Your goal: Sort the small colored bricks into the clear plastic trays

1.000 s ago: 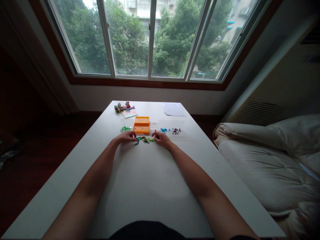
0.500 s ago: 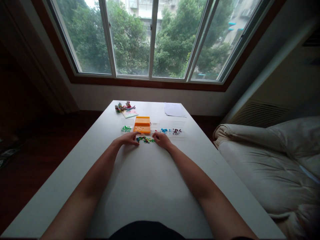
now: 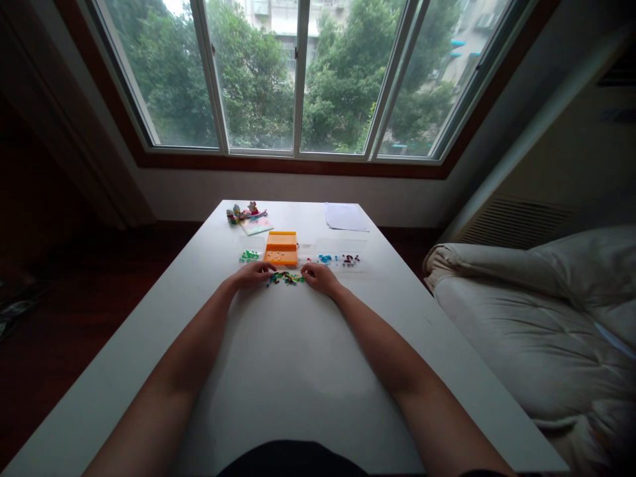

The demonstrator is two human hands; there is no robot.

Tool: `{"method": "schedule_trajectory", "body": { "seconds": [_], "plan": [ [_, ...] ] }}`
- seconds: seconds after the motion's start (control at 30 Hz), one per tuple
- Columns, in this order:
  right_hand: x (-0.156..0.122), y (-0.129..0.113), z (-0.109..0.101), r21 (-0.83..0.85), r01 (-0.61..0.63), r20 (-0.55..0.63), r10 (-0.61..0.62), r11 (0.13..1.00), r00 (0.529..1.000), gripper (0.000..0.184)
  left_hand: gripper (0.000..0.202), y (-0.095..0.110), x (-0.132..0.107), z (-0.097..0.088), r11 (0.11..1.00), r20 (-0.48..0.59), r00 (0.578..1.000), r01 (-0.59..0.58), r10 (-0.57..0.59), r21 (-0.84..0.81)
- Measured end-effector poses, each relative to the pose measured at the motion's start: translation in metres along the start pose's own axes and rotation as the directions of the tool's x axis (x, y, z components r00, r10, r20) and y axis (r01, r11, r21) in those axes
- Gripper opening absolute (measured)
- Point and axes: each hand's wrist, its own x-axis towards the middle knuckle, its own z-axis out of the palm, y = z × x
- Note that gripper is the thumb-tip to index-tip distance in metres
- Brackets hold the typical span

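Note:
A small pile of mixed green, yellow, blue and dark pieces (image 3: 287,278) lies on the white table between my hands. My left hand (image 3: 253,273) rests at the pile's left edge, thumb and fingers drawn together; whatever is in them is too small to make out. On the right edge of the pile is my right hand (image 3: 320,278), its fingers curled inward, their tips partly hidden. Just beyond the pile stands an orange box (image 3: 281,257) with lighter bits in its front part. Green pieces (image 3: 249,256) sit in a clear tray left of it.
To the right, a clear tray (image 3: 365,250) holds blue pieces (image 3: 325,259) and dark red pieces (image 3: 350,260). Small figures (image 3: 243,212) and a coloured card (image 3: 256,226) lie at the far left. White paper sheets (image 3: 345,217) are at the far right. A padded sofa (image 3: 497,318) flanks the table.
My left hand has drawn slightly back from the pile, and its fingers have come together from a wider spread. My right hand has stayed nearly in place.

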Motion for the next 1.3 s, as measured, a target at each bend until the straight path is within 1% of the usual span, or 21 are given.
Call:
{"method": "schedule_trajectory", "body": {
  "seconds": [0.17,0.27,0.4,0.6,0.77,0.93,1.17,1.3],
  "plan": [
    [0.000,-0.002,-0.001,0.001,-0.006,0.002,0.006,1.000,1.000,0.011,0.064,-0.001,-0.003,-0.007,0.993,0.130,0.991,0.009,0.006,-0.117],
    [-0.001,-0.004,-0.002,0.000,0.001,0.001,-0.001,1.000,1.000,0.011,0.069,-0.002,-0.003,-0.008,0.995,0.158,0.987,-0.004,0.019,-0.096],
    [-0.001,-0.005,-0.003,-0.006,0.006,0.007,-0.006,1.000,1.000,0.012,0.063,-0.001,-0.001,-0.005,0.999,0.120,0.992,-0.031,0.033,-0.020],
    [-0.001,-0.004,-0.003,-0.023,0.012,0.010,-0.012,1.000,1.000,0.014,0.049,0.000,-0.002,-0.001,0.999,0.028,0.999,-0.035,0.035,0.013],
    [0.000,-0.002,-0.001,-0.025,0.006,0.015,-0.006,1.000,1.000,0.012,0.043,-0.003,0.000,0.004,1.000,-0.056,0.998,-0.012,0.013,0.025],
    [0.000,-0.001,-0.001,-0.024,0.016,0.014,-0.016,1.000,1.000,0.012,0.034,-0.003,0.002,0.010,0.996,-0.159,0.987,0.024,-0.011,0.083],
    [0.001,-0.001,-0.001,-0.021,0.015,0.018,-0.015,1.000,1.000,0.013,0.027,-0.002,0.004,0.012,0.994,-0.206,0.978,0.036,-0.014,0.103],
    [0.001,-0.001,-0.001,-0.016,0.015,0.018,-0.015,1.000,1.000,0.013,0.027,-0.002,0.002,0.011,0.996,-0.174,0.985,0.024,-0.010,0.082]
  ]
}}
